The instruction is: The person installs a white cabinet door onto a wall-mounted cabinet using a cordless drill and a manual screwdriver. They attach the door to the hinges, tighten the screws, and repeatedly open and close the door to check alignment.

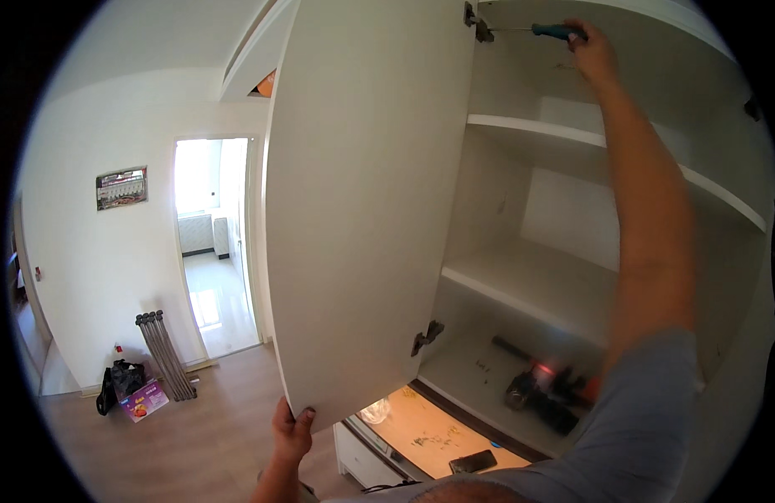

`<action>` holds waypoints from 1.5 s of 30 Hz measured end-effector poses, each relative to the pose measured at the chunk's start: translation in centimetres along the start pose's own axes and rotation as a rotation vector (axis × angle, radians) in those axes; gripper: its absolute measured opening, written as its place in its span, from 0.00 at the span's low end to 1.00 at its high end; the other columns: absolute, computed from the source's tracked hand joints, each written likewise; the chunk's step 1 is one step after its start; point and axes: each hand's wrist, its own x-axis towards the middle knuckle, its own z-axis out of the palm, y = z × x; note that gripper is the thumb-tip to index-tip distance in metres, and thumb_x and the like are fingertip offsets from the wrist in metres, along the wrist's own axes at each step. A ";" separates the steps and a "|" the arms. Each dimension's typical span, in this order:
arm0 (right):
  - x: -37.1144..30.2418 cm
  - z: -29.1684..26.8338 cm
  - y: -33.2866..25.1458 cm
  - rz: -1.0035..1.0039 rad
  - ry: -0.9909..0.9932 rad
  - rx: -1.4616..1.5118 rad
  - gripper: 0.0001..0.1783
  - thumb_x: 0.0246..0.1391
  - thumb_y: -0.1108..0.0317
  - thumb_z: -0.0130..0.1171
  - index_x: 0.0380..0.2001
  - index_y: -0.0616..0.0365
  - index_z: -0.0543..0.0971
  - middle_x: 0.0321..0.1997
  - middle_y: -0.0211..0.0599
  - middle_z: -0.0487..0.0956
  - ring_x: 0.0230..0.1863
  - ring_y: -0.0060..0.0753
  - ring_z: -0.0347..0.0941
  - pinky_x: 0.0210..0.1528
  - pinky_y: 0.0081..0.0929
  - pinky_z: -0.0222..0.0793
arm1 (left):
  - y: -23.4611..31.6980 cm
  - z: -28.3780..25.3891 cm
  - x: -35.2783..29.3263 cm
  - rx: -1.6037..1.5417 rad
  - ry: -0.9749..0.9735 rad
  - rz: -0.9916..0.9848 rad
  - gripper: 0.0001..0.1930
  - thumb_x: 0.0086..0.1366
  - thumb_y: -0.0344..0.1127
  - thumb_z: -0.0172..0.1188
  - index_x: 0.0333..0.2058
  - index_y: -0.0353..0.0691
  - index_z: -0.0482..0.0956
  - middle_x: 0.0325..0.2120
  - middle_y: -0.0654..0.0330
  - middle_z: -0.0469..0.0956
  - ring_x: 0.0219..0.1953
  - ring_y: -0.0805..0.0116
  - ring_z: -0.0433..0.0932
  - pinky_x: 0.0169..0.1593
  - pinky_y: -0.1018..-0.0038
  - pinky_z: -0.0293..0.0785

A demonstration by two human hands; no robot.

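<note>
A screwdriver (558,32) with a dark teal handle is lying nearly level at the top of the cabinet, its thin metal shaft pointing at the upper hinge (482,29) (whether the tip is sitting in a screw is too small to tell). The right hand (593,52) is grasping the handle's end, fingers curling closely around it. The left hand (295,427) is pinching the lower corner of the cabinet door (370,193), thumb pressing on the near face, the other fingers wrapping behind the edge.

The door, a flat, smooth, off-white panel, is standing open and hiding part of the room. The lower hinge (427,337), dark metal, is joining it to the cabinet side. The right forearm is crossing in front of the pale shelves (530,302), blocking part of them. On the cabinet floor, dark tools (542,398) are lying in a cluster, a red glow showing among them. Below, a dark phone-like slab (473,463) is resting on an orange-tan surface (404,419).

Farther left, slender metal rods (165,352) are leaning against the white wall, beside a crinkled black bag (129,377) and a purple-and-white box (146,402).
</note>
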 end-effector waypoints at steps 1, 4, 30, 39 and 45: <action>-0.1 -0.1 -0.4 -0.033 0.003 -0.049 0.17 0.65 0.68 0.55 0.55 0.45 0.81 0.39 0.32 0.85 0.40 0.27 0.81 0.47 0.29 0.73 | 0.3 0.0 0.0 0.004 0.002 -0.003 0.19 0.70 0.40 0.63 0.52 0.33 0.75 0.43 0.60 0.79 0.46 0.71 0.75 0.53 0.72 0.71; 1.0 -0.6 0.7 -0.032 -0.065 0.012 0.17 0.64 0.69 0.56 0.55 0.45 0.81 0.41 0.32 0.84 0.41 0.27 0.81 0.48 0.28 0.73 | 0.4 0.1 0.0 0.002 0.012 -0.007 0.19 0.70 0.41 0.63 0.51 0.33 0.75 0.42 0.60 0.79 0.46 0.71 0.75 0.52 0.72 0.71; 4.3 0.6 1.5 0.099 -0.025 0.304 0.35 0.66 0.35 0.48 0.54 0.58 0.79 0.46 0.48 0.81 0.55 0.37 0.77 0.51 0.27 0.71 | 0.6 0.2 -0.4 0.040 0.082 -0.001 0.24 0.69 0.45 0.63 0.52 0.30 0.74 0.41 0.57 0.77 0.43 0.68 0.75 0.48 0.70 0.72; 5.5 -1.2 2.7 0.146 -0.282 -0.203 0.37 0.66 0.34 0.47 0.50 0.60 0.79 0.37 0.39 0.78 0.37 0.33 0.75 0.40 0.33 0.69 | 1.0 0.5 -0.3 -0.028 0.072 -0.035 0.20 0.69 0.39 0.62 0.52 0.30 0.74 0.41 0.59 0.77 0.43 0.69 0.74 0.51 0.71 0.71; 4.8 0.7 2.2 0.078 -0.058 0.236 0.34 0.66 0.35 0.48 0.46 0.58 0.80 0.24 0.29 0.70 0.26 0.28 0.65 0.29 0.30 0.63 | 2.0 0.6 -0.4 -0.007 0.100 -0.047 0.18 0.68 0.36 0.62 0.51 0.31 0.75 0.42 0.59 0.76 0.45 0.70 0.73 0.52 0.71 0.70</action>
